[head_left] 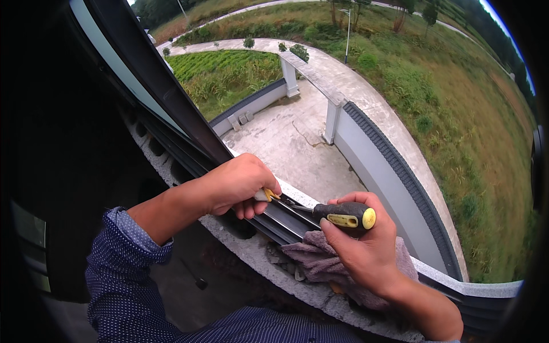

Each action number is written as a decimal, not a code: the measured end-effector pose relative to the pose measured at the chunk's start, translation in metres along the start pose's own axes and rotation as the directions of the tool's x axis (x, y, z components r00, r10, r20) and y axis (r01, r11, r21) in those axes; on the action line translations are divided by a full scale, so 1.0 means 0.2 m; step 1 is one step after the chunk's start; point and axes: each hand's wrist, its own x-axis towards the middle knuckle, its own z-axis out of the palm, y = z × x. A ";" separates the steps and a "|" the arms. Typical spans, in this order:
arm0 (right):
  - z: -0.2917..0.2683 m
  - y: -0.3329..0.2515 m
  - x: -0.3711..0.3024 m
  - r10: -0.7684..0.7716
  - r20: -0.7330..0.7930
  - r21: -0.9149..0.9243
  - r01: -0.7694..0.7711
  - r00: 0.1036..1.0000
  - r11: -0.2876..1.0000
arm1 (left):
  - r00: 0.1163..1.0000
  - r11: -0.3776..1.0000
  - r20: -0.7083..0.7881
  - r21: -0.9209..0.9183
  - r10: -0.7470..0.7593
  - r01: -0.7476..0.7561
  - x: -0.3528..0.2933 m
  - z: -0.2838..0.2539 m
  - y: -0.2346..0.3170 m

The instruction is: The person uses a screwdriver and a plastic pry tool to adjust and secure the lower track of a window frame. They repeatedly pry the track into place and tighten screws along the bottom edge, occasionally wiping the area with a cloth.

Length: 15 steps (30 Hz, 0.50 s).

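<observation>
Gripping a black-and-yellow screwdriver, the right hand rests on a purple cloth — the left hand pinches a small yellow piece at the window track.

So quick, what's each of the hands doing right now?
Left hand: closed, pinching a small yellow piece against the window track.
Right hand: closed around the handle of a black-and-yellow screwdriver.

Upstairs home window, w/ courtyard below
</observation>
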 end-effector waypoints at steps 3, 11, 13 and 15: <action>0.00 0.00 0.02 0.048 0.010 0.052 -0.048 0.999 0.997 | 1.000 0.998 -0.010 -0.055 0.009 -0.010 -0.01 0.02 0.00; 0.01 0.03 0.03 0.078 -0.011 0.151 -0.075 0.997 0.986 | 0.995 0.993 0.022 -0.066 0.096 -0.094 -0.03 0.02 -0.08; 0.01 0.03 0.03 0.084 -0.015 0.173 -0.080 0.996 0.982 | 0.994 0.991 0.027 -0.083 0.103 -0.100 -0.03 0.02 -0.09; 0.02 0.04 0.03 0.093 -0.024 0.206 -0.086 0.995 0.975 | 0.994 0.989 0.037 -0.105 0.107 -0.103 -0.02 0.01 -0.10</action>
